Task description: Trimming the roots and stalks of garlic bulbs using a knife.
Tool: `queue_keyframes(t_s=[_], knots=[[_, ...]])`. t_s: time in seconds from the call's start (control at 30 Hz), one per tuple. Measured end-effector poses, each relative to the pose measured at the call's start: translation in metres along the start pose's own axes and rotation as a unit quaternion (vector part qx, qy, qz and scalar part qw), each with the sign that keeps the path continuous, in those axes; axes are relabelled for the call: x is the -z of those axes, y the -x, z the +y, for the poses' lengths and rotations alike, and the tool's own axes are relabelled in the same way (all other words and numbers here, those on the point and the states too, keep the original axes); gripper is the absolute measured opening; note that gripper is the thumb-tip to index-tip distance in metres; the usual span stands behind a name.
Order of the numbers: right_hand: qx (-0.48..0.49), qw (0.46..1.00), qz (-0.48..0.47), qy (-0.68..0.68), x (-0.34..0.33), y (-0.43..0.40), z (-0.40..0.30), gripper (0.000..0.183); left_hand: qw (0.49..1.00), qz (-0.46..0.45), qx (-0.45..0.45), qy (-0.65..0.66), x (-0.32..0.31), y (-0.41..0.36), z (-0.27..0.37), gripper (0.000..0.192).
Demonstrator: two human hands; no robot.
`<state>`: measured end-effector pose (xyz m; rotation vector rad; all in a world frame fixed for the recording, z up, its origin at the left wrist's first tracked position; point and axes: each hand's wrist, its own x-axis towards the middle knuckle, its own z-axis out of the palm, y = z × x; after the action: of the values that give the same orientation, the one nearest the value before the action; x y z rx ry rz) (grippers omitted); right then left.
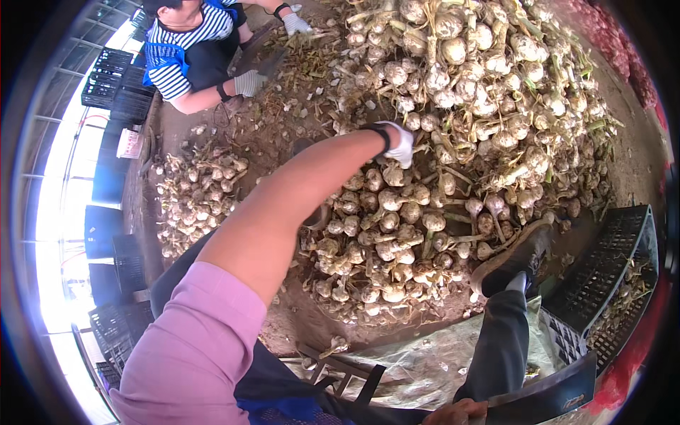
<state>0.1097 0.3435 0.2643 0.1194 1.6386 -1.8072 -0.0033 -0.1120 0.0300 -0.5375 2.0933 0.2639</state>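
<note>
My left hand, in a white glove with a black band at the wrist, reaches far forward to the near side of a large heap of garlic. Its fingertips touch or nearly touch bulbs and stalks there; their grip is hidden. Beneath that arm, loose garlic bulbs with dry stems and roots spread between my feet. At the bottom edge, my right hand is closed around a broad-bladed knife, whose dark blade points right.
A black plastic crate with plant scraps lies by my right shoe. A co-worker in gloves crouches beyond a smaller garlic pile. Stacked crates line the left. Plastic sheeting and a metal frame lie below.
</note>
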Motion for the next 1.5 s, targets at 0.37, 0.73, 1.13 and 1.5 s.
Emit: queue_keyframes(t_s=[0.37,0.73,1.13,1.5], knots=[[-0.008,1.0,-0.016,-0.019,0.008,0.006,-0.002,0.022,0.985,-0.082,-0.003,0.152,-0.03,0.093,-0.049,0.044],[0.01,0.999,-0.038,-0.007,0.0,0.001,0.002,0.024,0.962,0.263,-0.065,0.032,-0.022,0.043,-0.027,0.044],[0.005,1.0,-0.007,0.016,-0.004,0.0,0.005,0.025,0.932,-0.297,-0.035,0.203,-0.064,0.118,-0.032,0.018],[-0.001,0.999,-0.011,0.035,-0.008,0.001,0.006,0.02,0.957,0.172,-0.099,0.212,-0.015,0.089,0.001,0.035]])
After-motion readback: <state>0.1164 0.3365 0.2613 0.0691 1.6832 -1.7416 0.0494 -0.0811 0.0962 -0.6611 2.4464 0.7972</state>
